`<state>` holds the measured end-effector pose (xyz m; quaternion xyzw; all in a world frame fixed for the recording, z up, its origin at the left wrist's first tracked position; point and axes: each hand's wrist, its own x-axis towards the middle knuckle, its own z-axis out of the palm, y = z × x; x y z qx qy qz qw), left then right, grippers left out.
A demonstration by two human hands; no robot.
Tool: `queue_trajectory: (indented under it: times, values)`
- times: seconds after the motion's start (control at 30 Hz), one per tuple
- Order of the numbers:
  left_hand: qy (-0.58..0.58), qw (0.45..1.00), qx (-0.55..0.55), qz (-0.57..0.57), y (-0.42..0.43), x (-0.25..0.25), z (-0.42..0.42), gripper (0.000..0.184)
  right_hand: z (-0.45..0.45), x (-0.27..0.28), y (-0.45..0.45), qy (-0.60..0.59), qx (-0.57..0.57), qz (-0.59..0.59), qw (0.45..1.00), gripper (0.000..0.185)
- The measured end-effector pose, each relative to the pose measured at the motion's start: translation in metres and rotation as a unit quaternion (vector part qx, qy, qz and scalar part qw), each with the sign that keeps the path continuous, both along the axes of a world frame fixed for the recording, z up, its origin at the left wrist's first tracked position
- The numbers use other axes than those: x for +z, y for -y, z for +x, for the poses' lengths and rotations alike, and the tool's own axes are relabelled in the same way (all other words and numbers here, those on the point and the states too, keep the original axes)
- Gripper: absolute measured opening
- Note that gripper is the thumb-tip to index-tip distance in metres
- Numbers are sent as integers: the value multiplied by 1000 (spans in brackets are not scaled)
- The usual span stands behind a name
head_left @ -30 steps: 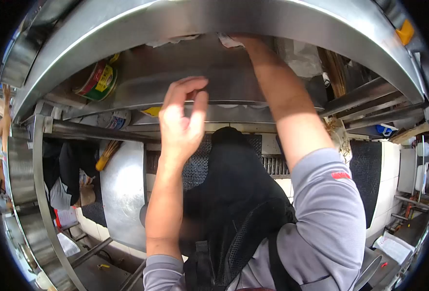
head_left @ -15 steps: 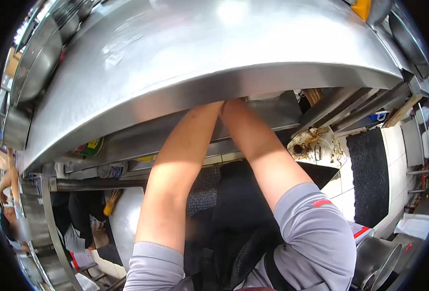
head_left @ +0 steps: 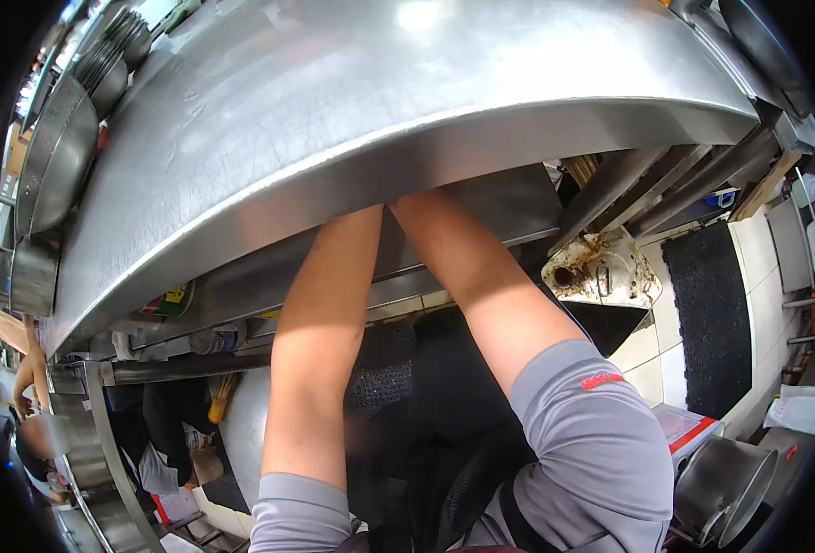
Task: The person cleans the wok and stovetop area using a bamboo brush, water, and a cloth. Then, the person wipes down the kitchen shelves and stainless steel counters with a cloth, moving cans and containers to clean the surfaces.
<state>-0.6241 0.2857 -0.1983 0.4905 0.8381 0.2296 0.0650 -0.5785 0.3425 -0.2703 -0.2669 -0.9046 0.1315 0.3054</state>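
Observation:
Both my forearms reach forward under the front edge of a steel counter (head_left: 380, 101). The counter hides my left hand and my right hand, so neither their fingers nor anything in them can be seen. The wrists come close together at the counter's edge, above a steel lower shelf (head_left: 509, 207). On that shelf, further left, part of a green and yellow tin (head_left: 175, 299) shows below the edge.
Stacked metal bowls (head_left: 62, 157) stand at the counter's left end. A stained white container (head_left: 601, 269) and a black mat (head_left: 707, 318) are on the tiled floor to the right. A metal pot (head_left: 726, 488) is at lower right. Another person's arm (head_left: 29, 364) shows at far left.
My left hand, earlier visible with bent fingers, has gone under the counter beside my right. The view has shifted to show more countertop, and the forearms now sit slightly further left.

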Motion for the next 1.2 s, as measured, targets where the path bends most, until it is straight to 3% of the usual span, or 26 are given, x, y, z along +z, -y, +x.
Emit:
queue_trajectory:
  times: [0.27,0.4,0.5,0.53,0.63,0.7,1.2]
  values:
    - [236,932,53,271,83,45,-61,37,-20,7,-60,28,-59,-18,998,47]
    - [268,940,30,210,138,60,-74,35,-6,8,-95,40,-93,-15,995,47]
    - [144,982,60,108,160,80,-29,31,3,11,-119,55,-115,-20,992,48]
    - [251,945,43,205,162,84,-13,31,5,13,-126,60,-122,-23,990,48]
    - [140,963,12,232,182,84,-7,37,8,21,-144,71,-134,-32,988,48]
    - [425,825,35,372,185,108,27,36,7,27,-150,76,-138,-32,987,48]
    - [412,828,30,380,203,108,41,33,36,25,-147,69,-167,2,984,50]
